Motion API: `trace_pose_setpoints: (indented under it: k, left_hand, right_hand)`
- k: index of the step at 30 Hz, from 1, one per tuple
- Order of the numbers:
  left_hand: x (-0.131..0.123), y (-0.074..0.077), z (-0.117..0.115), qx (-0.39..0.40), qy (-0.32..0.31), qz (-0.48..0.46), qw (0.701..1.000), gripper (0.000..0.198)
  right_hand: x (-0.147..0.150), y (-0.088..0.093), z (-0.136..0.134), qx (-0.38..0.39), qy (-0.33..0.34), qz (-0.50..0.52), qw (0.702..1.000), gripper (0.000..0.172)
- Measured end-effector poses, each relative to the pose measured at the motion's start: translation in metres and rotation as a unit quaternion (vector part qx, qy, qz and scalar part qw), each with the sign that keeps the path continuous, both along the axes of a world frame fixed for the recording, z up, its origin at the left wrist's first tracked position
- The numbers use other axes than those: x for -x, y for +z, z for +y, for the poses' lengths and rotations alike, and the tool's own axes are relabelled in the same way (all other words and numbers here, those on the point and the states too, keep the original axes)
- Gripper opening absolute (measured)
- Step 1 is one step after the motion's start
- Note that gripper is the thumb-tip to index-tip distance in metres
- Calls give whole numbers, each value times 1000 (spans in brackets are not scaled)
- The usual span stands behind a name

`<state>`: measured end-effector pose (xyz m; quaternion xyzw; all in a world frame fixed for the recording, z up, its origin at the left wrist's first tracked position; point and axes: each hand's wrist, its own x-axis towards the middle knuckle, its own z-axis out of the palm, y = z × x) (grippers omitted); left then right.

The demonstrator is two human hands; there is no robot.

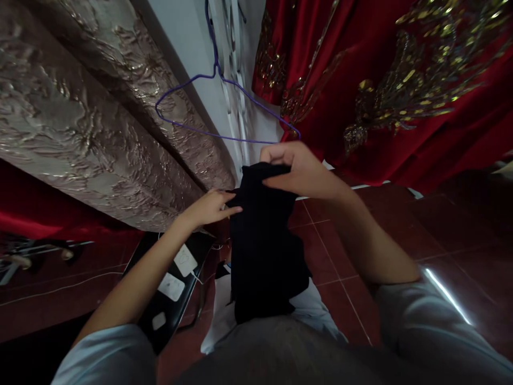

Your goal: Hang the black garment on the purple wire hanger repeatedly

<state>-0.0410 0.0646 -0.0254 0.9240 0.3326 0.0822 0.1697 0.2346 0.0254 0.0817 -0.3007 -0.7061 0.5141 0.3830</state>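
Note:
A black cloth garment (264, 240) hangs in front of my body; its exact kind cannot be made out. My right hand (292, 168) pinches its top edge, thumb on the near side and fingers behind. At the garment's left edge, my left hand (214, 206) grips the fabric between thumb and fingers. Just above both hands hangs a purple wire hanger (216, 72) with nothing on its bar. The garment's lower part drapes down over my light trousers (220, 310).
Red cloth with gold sequins (380, 107) hangs at the right, and a beige textured curtain (100, 117) at the left. A white metal rack (234, 69) stands between them. Below left, a black bench (160, 342) bears several white devices (172, 286). Red tiles (328, 256) cover the floor.

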Motion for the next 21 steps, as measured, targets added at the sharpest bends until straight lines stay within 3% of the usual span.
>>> trace_pose_setpoints:
  k: [2, 5, 7, 9, 12, 14, 17, 19, 21]
  left_hand:
    - [24, 3, 8, -48, 28, 71, 996, 30]
    - [52, 18, 12, -78, 109, 123, 983, 28]
    - [63, 28, 8, -85, 161, 145, 972, 31]
    - [70, 32, -1, -92, 193, 173, 961, 34]
    - [81, 28, -14, -76, 220, 209, 950, 40]
    - [91, 23, -18, -47, 232, 211, 948, 40]
    - [103, 27, -15, -35, 222, 153, 962, 37]
    - [104, 38, -10, -91, 215, 68, 970, 30]
    - [98, 55, -3, -174, 234, -37, 956, 21]
  right_hand:
    - [-1, 6, 19, -133, -97, -51, 985, 10]
    - [14, -14, 67, -226, -194, -98, 950, 35]
    - [27, -42, 100, -248, -223, -128, 934, 42]
    - [36, -70, 123, -229, -225, -168, 932, 35]
    - [33, -96, 129, -207, -243, -166, 933, 30]
    - [20, -97, 119, -220, -268, -141, 927, 31]
    - [-7, -79, 100, -230, -302, -141, 914, 41]
    - [-22, -63, 90, -222, -324, -152, 907, 47]
    - [-30, -51, 83, -218, -344, -156, 900, 52]
